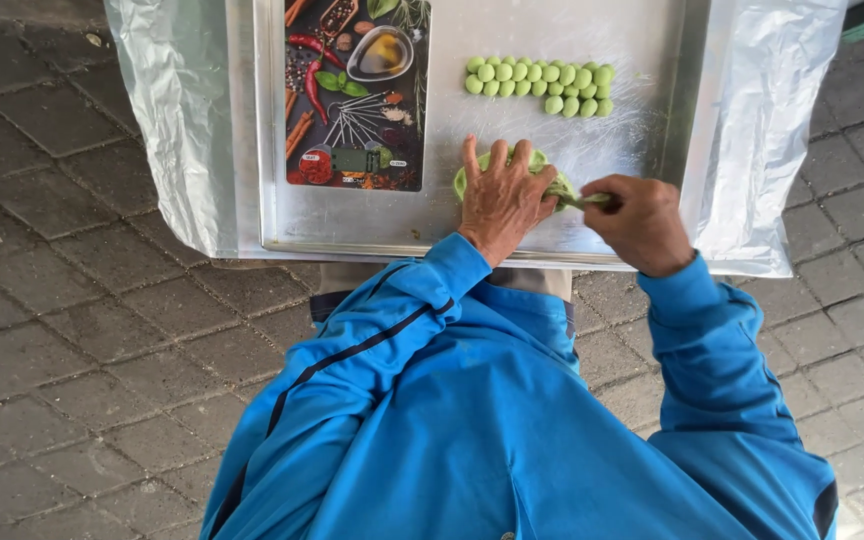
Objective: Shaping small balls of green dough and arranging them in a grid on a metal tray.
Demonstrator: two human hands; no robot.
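My left hand presses flat on a lump of green dough lying on a metal tray. My right hand pinches a stretched strand of the same dough at the lump's right edge. Most of the lump is hidden under my left hand. Several small green dough balls lie in two rows farther up the tray. Both arms wear blue sleeves.
A flat kitchen scale printed with spices and peppers lies on the tray's left part. Clear plastic sheeting hangs over both sides of the tray. Grey paving bricks surround the stand.
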